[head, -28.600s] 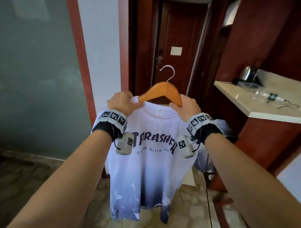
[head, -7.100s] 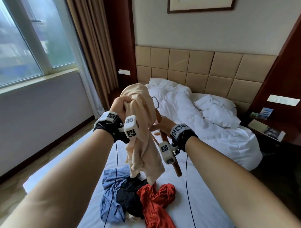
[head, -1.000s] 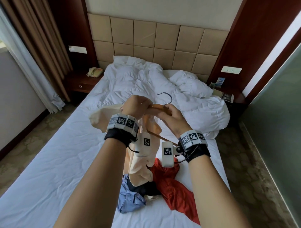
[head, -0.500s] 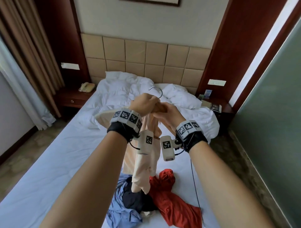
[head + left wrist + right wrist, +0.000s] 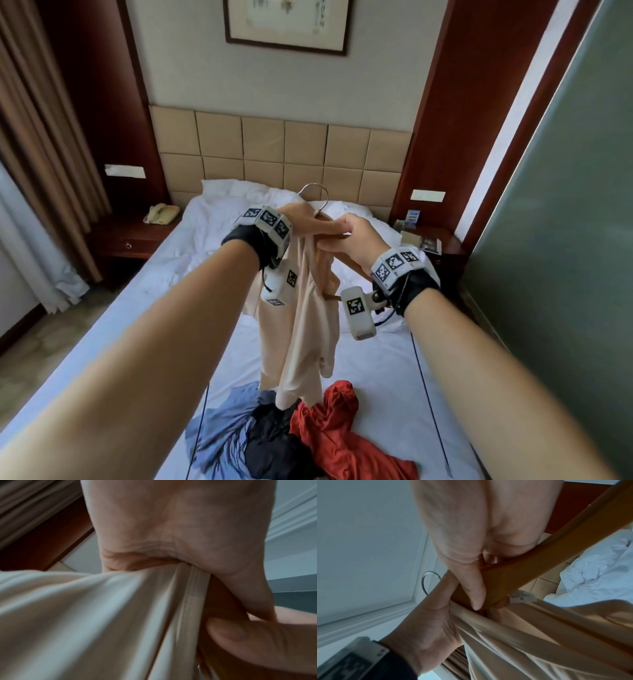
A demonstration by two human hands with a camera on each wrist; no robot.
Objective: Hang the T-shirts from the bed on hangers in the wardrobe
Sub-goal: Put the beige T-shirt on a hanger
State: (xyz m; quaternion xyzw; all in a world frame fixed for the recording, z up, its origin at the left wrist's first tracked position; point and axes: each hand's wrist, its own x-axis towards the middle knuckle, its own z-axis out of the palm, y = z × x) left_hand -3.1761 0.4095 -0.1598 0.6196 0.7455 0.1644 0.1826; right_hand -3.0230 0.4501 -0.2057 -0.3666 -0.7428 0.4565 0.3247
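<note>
Over the bed, both hands hold a beige T-shirt and a wooden hanger whose metal hook points up. My left hand grips the bunched collar of the shirt against the hanger. My right hand grips the hanger's arm, thumb across the wood, beside the shirt's label. The shirt's body hangs down, crumpled. Below it a blue T-shirt, a dark one and a red one lie heaped on the sheet.
A white duvet and pillows are bunched at the padded headboard. Nightstands flank the bed, the left one carrying a phone. Curtains hang at left; a frosted glass wall stands at right.
Both hands have risen with the shirt and hanger, and the shirt's hem has lifted toward the top of the heap. The head has tilted up, so the framed picture shows.
</note>
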